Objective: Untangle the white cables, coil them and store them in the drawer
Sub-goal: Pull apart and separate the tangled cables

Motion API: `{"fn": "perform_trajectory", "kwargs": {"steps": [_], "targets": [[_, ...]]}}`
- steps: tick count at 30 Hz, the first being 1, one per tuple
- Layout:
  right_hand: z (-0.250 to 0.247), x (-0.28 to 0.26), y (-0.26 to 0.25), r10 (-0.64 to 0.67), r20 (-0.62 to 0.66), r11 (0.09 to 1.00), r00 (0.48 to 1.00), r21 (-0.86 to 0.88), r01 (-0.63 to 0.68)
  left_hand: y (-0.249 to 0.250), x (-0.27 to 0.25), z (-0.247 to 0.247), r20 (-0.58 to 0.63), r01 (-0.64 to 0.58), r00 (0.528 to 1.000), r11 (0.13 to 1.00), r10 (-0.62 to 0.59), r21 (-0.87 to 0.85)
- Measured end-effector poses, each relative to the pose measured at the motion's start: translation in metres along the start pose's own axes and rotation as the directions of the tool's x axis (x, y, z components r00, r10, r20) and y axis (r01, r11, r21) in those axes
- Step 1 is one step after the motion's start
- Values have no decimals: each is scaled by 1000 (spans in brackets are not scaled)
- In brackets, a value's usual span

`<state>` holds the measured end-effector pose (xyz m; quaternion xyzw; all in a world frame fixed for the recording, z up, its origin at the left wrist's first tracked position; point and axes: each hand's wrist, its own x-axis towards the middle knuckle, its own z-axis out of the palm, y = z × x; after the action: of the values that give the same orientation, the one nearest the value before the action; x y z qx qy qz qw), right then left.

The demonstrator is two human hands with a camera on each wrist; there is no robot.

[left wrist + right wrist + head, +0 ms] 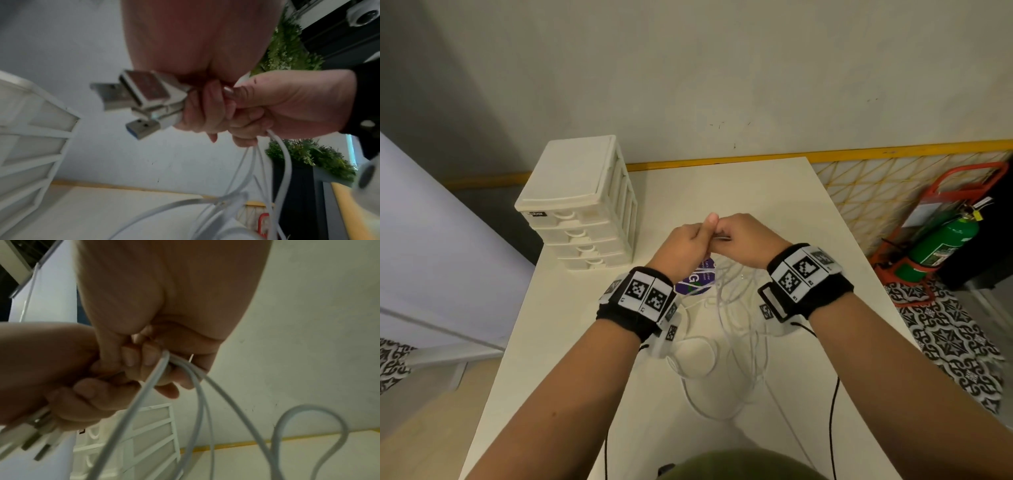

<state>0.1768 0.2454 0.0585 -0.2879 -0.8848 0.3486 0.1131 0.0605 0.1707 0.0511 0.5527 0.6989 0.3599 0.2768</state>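
Both hands raised above the bench (774,192) mid-scene, knuckles touching. Left hand (685,246) fisted round a bundle of USB plugs (131,99); the metal ends stick out of the fist toward the drawer unit (585,202). Right hand (746,240) curled round the white cables (726,329) right beside the left, several strands dropping out of its fingers (148,360).

From the hands the cables hang down to the bench and lie in loose overlapping loops on the near side, between the two forearms, partly across a round purple sticker (693,281). One loop stands up to the right in the right wrist view.

Drawer unit: white, four drawers stacked, far-left corner of the bench, well apart from the cable pile. All drawers closed; contents not visible.

Green fire extinguisher (941,246) on a red stand on the floor, right.
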Motion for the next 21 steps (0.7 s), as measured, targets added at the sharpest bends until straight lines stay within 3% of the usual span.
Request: {"fn": "perform_trajectory", "kwargs": {"steps": [5, 7, 11, 16, 21], "targets": [[-18, 1, 4, 31, -114, 978, 993, 209, -7, 16, 5, -7, 19, -22, 1000, 960, 17, 279], [-21, 0, 9, 62, -74, 975, 995, 216, -44, 16, 4, -5, 24, -16, 1000, 942, 9, 334], [-7, -1, 12, 32, 18, 945, 999, 324, -36, 5, 6, -8, -36, 12, 999, 979, -4, 203], [5, -1, 14, 17, 27, 895, 999, 446, -27, 9, 9, -21, -137, -24, 990, 995, 38, 100], [26, 0, 29, 71, -15, 948, 997, 313, -62, 27, 10, -35, -248, -94, 965, 994, 80, -47]]}}
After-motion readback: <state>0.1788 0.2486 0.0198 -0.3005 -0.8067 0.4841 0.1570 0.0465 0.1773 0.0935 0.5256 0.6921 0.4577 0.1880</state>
